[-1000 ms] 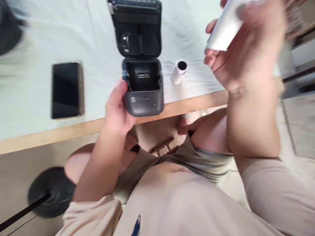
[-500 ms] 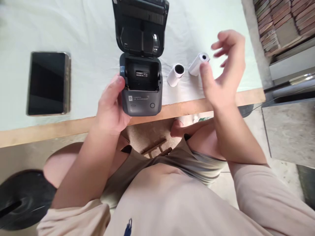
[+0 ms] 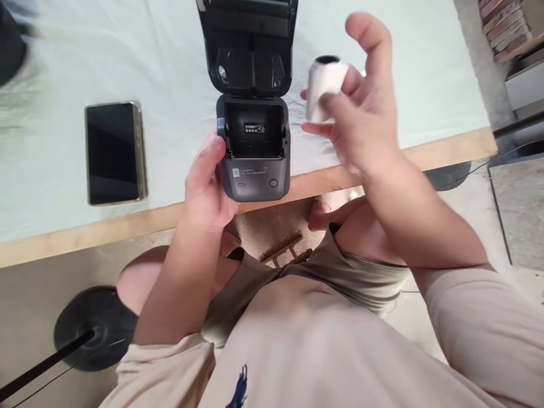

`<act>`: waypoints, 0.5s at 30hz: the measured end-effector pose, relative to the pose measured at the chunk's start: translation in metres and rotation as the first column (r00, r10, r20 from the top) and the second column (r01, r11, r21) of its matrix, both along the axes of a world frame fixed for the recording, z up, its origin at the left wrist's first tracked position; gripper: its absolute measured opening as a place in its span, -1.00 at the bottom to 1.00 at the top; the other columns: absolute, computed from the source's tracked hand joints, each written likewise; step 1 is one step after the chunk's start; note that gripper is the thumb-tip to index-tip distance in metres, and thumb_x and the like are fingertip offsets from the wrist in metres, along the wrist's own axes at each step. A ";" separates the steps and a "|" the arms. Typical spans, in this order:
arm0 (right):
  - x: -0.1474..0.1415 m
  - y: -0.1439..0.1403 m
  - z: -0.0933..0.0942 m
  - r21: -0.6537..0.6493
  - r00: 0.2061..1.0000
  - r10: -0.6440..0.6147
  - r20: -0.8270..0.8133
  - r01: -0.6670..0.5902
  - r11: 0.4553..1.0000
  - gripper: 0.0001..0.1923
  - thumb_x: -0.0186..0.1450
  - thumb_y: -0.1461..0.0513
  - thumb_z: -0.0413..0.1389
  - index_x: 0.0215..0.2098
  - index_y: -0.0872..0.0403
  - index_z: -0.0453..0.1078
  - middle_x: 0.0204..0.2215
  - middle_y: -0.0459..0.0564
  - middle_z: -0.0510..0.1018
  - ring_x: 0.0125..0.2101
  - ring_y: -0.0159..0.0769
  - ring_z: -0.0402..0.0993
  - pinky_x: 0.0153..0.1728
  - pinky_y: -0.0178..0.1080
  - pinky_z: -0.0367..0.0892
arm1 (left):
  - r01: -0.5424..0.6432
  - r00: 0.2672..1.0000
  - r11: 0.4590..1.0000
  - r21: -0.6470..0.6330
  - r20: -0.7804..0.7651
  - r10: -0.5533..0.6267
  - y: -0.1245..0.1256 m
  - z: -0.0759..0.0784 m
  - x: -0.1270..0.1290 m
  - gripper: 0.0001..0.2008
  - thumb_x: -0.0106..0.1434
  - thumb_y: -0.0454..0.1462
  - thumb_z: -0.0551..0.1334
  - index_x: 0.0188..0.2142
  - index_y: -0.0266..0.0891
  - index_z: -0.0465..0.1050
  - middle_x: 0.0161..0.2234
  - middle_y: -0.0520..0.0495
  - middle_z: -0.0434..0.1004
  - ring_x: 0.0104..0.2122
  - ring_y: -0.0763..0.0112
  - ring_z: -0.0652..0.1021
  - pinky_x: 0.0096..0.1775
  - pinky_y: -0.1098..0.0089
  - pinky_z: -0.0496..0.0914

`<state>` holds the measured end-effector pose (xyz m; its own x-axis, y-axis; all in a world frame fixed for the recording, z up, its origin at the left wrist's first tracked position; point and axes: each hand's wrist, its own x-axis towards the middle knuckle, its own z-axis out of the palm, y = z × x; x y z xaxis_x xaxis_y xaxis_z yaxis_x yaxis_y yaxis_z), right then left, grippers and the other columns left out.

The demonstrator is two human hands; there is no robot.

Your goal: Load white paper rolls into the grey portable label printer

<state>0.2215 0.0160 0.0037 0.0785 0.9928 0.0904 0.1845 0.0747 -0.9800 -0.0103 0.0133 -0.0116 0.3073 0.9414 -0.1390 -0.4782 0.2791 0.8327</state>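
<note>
A dark grey label printer (image 3: 257,178) with its lid (image 3: 250,54) raised sits at the table's front edge. Its paper bay shows a small printed sticker and holds no roll. My left hand (image 3: 208,184) grips the printer's left side, thumb on the upper corner, the other fingers partly hidden beneath. To the right of the printer, my right hand (image 3: 363,113) holds a white paper roll (image 3: 318,85) between thumb and fingers, its dark core facing up; the forefinger sticks out. A second roll seen earlier is hidden, apparently behind this hand.
A dark-screened phone or tablet (image 3: 113,153) lies on the pale cloth (image 3: 170,85) at left. The table has a wooden front edge (image 3: 140,224). A dark object (image 3: 11,45) stands at the far left, and a black round base (image 3: 96,328) with a pole is on the floor.
My right hand has moved left and taken hold of the paper roll nearer the printer, lifting it. My left hand stays on the printer. The view has shifted left.
</note>
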 end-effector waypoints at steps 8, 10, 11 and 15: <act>-0.023 -0.013 0.026 0.286 0.997 0.067 0.035 -0.074 0.955 -0.47 0.35 0.22 0.16 0.27 -0.12 0.30 0.26 -0.03 0.56 0.17 -0.14 0.62 0.10 -0.05 0.66 | -0.009 0.998 1.000 -0.017 0.068 0.010 0.001 -0.005 0.004 -0.77 0.54 -0.22 0.20 -0.06 -0.14 0.67 -0.05 -0.08 0.75 0.12 0.07 0.69 0.21 0.06 0.61; -0.029 -0.018 0.034 0.437 0.956 0.039 0.290 -0.169 0.884 -0.51 0.42 0.23 0.11 0.30 -0.09 0.40 0.24 -0.04 0.57 0.23 -0.12 0.55 0.26 0.02 0.56 | -0.022 0.998 0.999 -0.036 0.064 0.024 0.001 -0.005 0.004 -0.80 0.54 -0.20 0.21 -0.07 -0.11 0.65 -0.05 -0.08 0.74 0.27 0.03 0.62 0.31 0.04 0.55; -0.032 -0.020 0.037 0.481 0.921 0.004 0.389 -0.207 0.852 -0.53 0.45 0.24 0.09 0.31 -0.10 0.45 0.20 -0.03 0.59 0.25 -0.10 0.52 0.32 0.04 0.52 | -0.030 0.997 0.999 -0.045 0.071 0.033 0.000 -0.004 0.005 -0.81 0.53 -0.20 0.23 -0.06 -0.11 0.64 -0.05 -0.08 0.74 0.32 0.02 0.59 0.35 0.04 0.52; -0.039 -0.019 0.040 0.378 0.743 -0.048 0.668 -0.282 0.882 -0.50 0.40 0.30 0.11 0.26 -0.15 0.48 0.12 -0.01 0.67 0.18 0.00 0.59 0.29 0.10 0.50 | -0.063 0.994 0.998 -0.009 0.085 0.064 -0.004 -0.002 0.007 -0.86 0.51 -0.21 0.27 -0.03 -0.13 0.60 -0.01 -0.09 0.73 0.40 0.02 0.53 0.37 0.07 0.51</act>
<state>0.1822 -0.0030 0.0435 -0.2762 0.8296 0.4852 0.7111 0.5161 -0.4776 -0.0032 0.0092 -0.0131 0.2581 0.9586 -0.1204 -0.5644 0.2508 0.7865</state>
